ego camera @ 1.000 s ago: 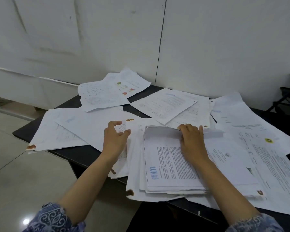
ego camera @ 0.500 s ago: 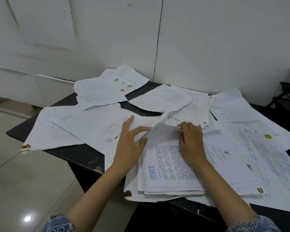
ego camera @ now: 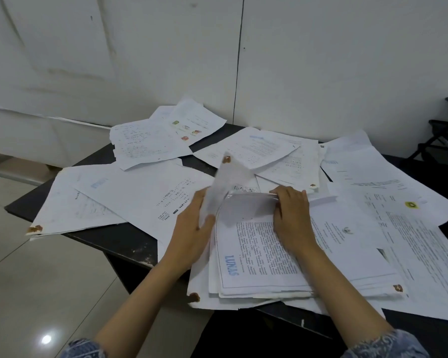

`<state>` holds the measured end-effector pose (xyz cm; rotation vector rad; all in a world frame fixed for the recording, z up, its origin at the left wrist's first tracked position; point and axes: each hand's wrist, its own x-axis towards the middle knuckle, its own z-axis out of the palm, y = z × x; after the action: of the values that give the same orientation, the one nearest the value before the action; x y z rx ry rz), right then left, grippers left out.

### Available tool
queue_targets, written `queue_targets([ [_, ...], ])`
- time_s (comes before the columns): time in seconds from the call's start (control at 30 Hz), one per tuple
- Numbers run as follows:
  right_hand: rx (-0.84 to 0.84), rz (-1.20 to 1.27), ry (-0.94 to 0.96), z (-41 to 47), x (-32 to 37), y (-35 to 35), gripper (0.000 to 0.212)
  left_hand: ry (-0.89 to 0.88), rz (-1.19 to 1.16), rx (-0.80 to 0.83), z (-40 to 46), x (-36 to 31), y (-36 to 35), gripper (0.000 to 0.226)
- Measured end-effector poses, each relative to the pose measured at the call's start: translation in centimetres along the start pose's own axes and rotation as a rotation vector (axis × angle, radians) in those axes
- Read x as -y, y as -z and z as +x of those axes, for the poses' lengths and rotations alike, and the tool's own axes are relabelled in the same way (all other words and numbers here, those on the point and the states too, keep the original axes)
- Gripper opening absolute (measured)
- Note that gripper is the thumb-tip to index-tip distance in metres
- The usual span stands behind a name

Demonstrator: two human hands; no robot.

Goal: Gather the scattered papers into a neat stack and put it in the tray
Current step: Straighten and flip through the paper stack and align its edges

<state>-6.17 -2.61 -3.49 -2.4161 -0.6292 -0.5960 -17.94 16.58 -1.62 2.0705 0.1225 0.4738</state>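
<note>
Head camera looks down on a black table strewn with loose papers against a white wall. Near the front edge lies a partly gathered stack, its top page stamped "LUNAS". Pressed flat on that stack's far end, the right hand has its fingers together. At the stack's left side, the left hand grips a blurred, lifted sheet. No tray can be made out.
</note>
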Motion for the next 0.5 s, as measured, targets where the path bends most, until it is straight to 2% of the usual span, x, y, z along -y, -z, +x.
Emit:
queue_targets([
  [0.13, -0.076, 0.330, -0.155, 0.1, 0.2, 0.9, 0.024, 0.112, -0.132, -0.055, 0.0, 0.8, 0.7, 0.039],
  [0.23, -0.115, 0.512, -0.159, -0.1, 0.4, 1.9, 0.020, 0.169, -0.117, -0.075, 0.1, 0.9, 0.5, 0.046],
  [0.4, -0.103, 0.556, -0.205, -0.1, 0.3, 2.0, 0.021, 0.231, -0.106, -0.100, 0.6, 1.1, 0.8, 0.065],
  [0.5, -0.097, 0.560, -0.205, -0.1, 0.1, 1.9, 0.024, 0.235, -0.070, -0.040, 0.8, 1.1, 0.6, 0.092],
])
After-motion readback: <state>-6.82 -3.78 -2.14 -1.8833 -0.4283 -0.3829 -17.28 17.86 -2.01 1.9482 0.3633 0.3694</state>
